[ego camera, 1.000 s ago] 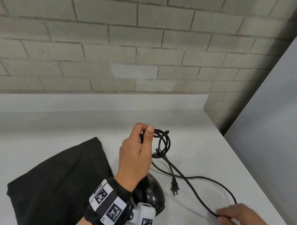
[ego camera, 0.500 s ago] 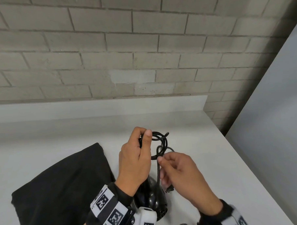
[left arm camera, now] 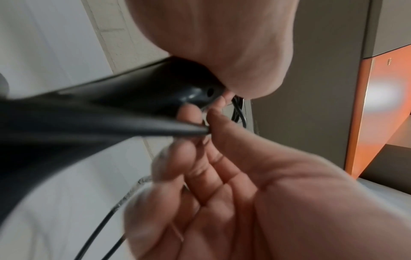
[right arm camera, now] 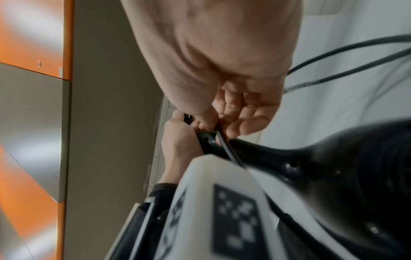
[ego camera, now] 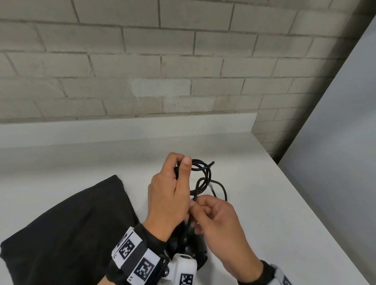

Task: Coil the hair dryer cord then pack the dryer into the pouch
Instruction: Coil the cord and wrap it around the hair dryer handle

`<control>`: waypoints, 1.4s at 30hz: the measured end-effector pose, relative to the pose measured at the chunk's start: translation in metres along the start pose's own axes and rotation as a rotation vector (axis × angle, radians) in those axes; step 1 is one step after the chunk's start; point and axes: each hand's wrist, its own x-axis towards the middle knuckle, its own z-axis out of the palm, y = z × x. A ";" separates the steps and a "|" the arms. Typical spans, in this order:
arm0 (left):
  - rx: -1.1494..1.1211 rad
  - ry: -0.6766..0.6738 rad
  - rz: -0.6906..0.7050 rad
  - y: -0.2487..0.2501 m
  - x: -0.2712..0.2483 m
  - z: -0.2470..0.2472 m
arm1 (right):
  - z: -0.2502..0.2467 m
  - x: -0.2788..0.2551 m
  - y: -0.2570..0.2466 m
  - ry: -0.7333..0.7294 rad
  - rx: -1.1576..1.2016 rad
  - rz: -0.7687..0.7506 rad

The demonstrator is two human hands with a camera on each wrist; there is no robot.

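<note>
A black hair dryer [ego camera: 187, 248] stands on its body on the white table, handle up. My left hand [ego camera: 180, 167] grips the top of the handle together with coiled loops of the black cord [ego camera: 205, 174]. Just below, my right hand [ego camera: 195, 204] pinches a strand of the cord between thumb and forefinger beside the handle. In the left wrist view that cord [left arm camera: 155, 130] runs taut into the right hand's fingertips [left arm camera: 189, 114], next to the handle end [left arm camera: 195, 93]. The black pouch [ego camera: 68, 233] lies flat to the left of the dryer.
The white table [ego camera: 271, 203] ends at a raised back ledge before a brick wall [ego camera: 179, 56]. Its right edge drops off beside a grey panel [ego camera: 345, 157]. An orange and grey cabinet [right arm camera: 33, 105] shows in the wrist views.
My right hand came in from the table's front right with the cord, then slid down beside the left hand. The trailing cord and plug no longer lie on the table.
</note>
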 end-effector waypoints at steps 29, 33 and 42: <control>-0.010 0.026 -0.015 -0.004 0.002 -0.005 | -0.030 0.016 -0.027 -0.164 -0.103 0.199; -0.012 0.026 -0.023 -0.005 0.001 -0.008 | -0.017 0.016 -0.029 -0.192 -0.010 0.213; -0.020 0.025 -0.003 -0.003 0.001 -0.007 | -0.077 -0.031 -0.039 0.031 -0.150 -0.135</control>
